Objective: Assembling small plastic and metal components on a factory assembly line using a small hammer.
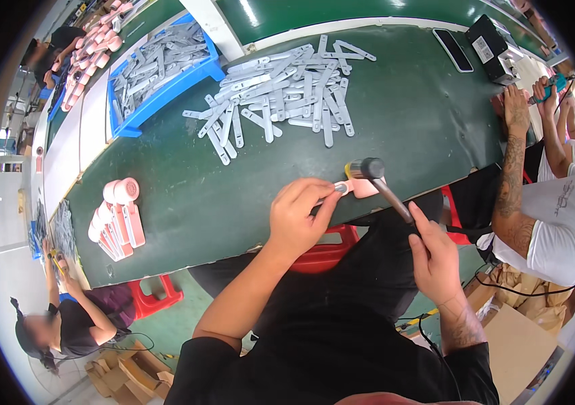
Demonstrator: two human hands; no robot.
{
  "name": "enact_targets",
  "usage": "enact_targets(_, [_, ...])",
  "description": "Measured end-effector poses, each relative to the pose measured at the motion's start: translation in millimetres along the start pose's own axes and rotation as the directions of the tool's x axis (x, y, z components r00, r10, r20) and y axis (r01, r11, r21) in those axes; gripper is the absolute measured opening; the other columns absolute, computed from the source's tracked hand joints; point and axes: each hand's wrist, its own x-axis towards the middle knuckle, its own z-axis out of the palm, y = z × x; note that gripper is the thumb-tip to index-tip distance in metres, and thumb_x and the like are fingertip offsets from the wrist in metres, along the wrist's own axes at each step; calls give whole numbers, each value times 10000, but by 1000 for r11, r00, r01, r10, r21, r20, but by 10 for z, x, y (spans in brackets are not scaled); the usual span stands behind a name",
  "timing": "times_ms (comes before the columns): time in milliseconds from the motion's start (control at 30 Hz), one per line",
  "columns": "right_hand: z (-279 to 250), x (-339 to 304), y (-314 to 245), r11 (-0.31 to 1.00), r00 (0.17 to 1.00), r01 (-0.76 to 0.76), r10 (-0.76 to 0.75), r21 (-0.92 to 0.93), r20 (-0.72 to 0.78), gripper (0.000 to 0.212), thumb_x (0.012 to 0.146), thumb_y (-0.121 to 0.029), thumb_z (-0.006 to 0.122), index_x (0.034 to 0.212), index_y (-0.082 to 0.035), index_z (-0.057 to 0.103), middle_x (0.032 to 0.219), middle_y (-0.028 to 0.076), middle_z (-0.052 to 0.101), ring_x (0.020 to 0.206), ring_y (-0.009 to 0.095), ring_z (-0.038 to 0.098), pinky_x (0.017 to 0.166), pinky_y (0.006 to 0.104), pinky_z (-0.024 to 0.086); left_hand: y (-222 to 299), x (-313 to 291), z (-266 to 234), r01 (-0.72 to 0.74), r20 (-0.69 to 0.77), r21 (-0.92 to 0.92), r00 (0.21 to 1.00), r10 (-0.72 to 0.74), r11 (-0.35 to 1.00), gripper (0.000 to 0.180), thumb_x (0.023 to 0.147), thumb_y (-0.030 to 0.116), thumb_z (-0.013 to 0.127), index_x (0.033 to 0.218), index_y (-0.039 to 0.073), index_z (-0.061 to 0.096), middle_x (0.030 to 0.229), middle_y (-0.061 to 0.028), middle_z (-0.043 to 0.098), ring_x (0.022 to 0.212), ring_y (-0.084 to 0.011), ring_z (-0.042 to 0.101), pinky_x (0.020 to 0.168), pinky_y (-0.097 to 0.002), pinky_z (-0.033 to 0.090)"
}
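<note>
My left hand [301,212] is closed in a pinch at the near edge of the green table. Its fingertips hold the narrow end of a pink plastic part [363,189], with a small grey piece [340,188] showing between them. My right hand [434,260] is wrapped round the handle of a mallet [371,168]. The mallet's dark head, with a yellow face, is over the pink part and hides some of it; I cannot tell whether they touch. Several pink parts with round heads and flat handles [125,192] lie grouped to the left.
Grey plastic strips [280,91] lie heaped across the table [409,101]. More fill a blue bin [140,125] at the far left. A phone [452,50] and a black box [493,50] stand far right. Co-workers sit on both sides, one with a teal tool [552,88].
</note>
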Motion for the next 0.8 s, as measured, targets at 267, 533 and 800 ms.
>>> enact_targets(267, [-21,20,-50,999,985,35,-35,0,-171,586,993,-13,685,1556,-158,615,820,115,538,688,311,573,627,403,500,-44,-34,21,-15,-14,6,1000,15,1000,120,883,6,852,907,-4,735,963,-138,769,804,-271,765,686,-350,624])
enact_targets(533, [88,-50,-78,974,997,36,-51,-222,-64,596,961,-34,736,1530,-184,646,816,106,530,635,316,579,573,432,494,32,-16,-220,145,2,52,989,-146,988,321,795,230,931,1039,81,784,1049,-77,770,981,-326,710,857,-432,551])
enact_targets(800, [154,6,-182,954,983,181,-181,-241,22,595,919,-15,758,1485,-183,687,789,79,527,626,270,602,555,419,493,-171,-159,-529,121,128,217,980,-152,969,255,777,260,942,974,166,810,984,28,765,1051,-241,659,914,-407,408])
